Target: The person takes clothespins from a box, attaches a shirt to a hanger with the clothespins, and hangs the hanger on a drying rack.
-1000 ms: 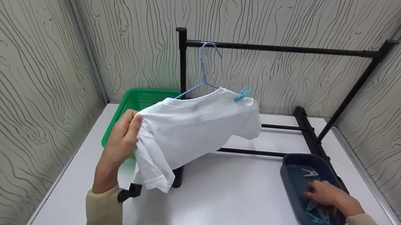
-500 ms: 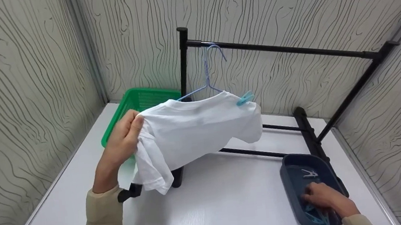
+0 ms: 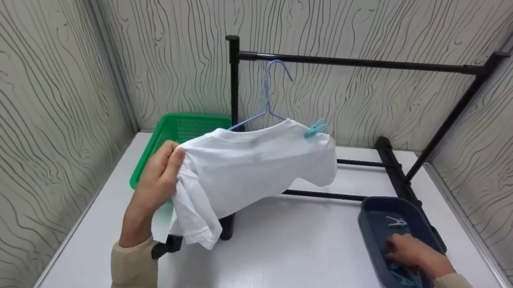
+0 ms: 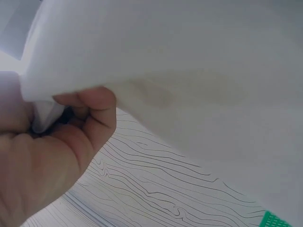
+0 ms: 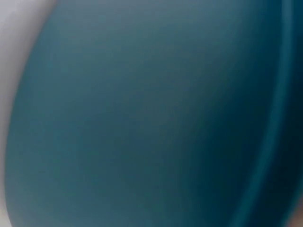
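Note:
My left hand [image 3: 158,174] grips the left shoulder of a white T-shirt [image 3: 254,170] between thumb and fingers, and the left wrist view shows the fingers [image 4: 97,113] curled under the cloth. Inside the shirt is a blue wire hanger [image 3: 267,98], its hook overlapping the rack's rail in the head view. A light-blue clothespin [image 3: 315,128] is clipped on the shirt's right shoulder. My right hand [image 3: 410,251] reaches down into a dark blue bin [image 3: 372,245], above several blue clothespins [image 3: 406,280]. Its fingertips are hidden, and I cannot tell whether they pinch one.
A black rack [image 3: 361,62] stands at the back, its base bars behind the shirt. Behind my left hand is a green basket [image 3: 198,121]. Pale clothespins [image 3: 395,221] lie at the bin's far end. Patterned wall panels [image 3: 39,136] enclose the white table [image 3: 286,254].
The hanger's hook and the shirt's right shoulder have sunk slightly and shifted right. My right hand has moved a little left within the bin. The left hand keeps its grip.

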Available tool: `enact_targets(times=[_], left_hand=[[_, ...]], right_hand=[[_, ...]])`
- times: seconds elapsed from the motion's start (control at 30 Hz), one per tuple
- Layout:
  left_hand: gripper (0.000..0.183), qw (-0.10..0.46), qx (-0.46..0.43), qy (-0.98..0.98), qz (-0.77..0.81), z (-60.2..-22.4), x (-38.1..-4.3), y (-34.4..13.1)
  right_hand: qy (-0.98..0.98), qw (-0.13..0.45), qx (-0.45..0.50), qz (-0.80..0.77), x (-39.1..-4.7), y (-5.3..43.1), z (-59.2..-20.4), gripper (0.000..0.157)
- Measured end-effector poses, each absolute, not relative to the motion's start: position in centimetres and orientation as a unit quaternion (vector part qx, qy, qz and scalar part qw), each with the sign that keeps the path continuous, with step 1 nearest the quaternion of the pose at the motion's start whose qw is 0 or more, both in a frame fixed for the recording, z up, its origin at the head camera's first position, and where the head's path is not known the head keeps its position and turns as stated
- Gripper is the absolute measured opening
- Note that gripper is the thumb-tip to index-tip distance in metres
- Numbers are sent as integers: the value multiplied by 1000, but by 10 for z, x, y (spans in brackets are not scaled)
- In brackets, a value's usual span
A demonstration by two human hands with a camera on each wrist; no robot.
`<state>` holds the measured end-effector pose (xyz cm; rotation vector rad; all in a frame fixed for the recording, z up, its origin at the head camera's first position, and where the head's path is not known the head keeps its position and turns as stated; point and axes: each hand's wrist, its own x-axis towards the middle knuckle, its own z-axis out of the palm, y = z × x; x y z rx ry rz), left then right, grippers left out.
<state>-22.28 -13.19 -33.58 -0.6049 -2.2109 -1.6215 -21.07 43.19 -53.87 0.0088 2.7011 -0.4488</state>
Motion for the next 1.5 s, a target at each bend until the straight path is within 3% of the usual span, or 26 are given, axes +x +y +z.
enact_targets(times=[0.3,1.03,1.23,1.33,1.5], left_hand=[[14,167,-217,-779,-564,-335,-223,-131],[13,160,-222,-776,-569,-336,-224,-130],[13,159,-228,-772,-571,-339,-226,-131],[13,163,-232,-768,-574,-347,-232,-134],[16,168,-241,-767,-571,-365,-246,-139]], right_hand=[[978,185,-3,-96,-211,435,-538,17],[984,137,-32,-113,-219,432,-543,15],[984,164,-20,-62,-220,438,-540,46],[982,178,-13,-52,-221,439,-539,52],[982,183,-10,-50,-220,438,-537,32]])
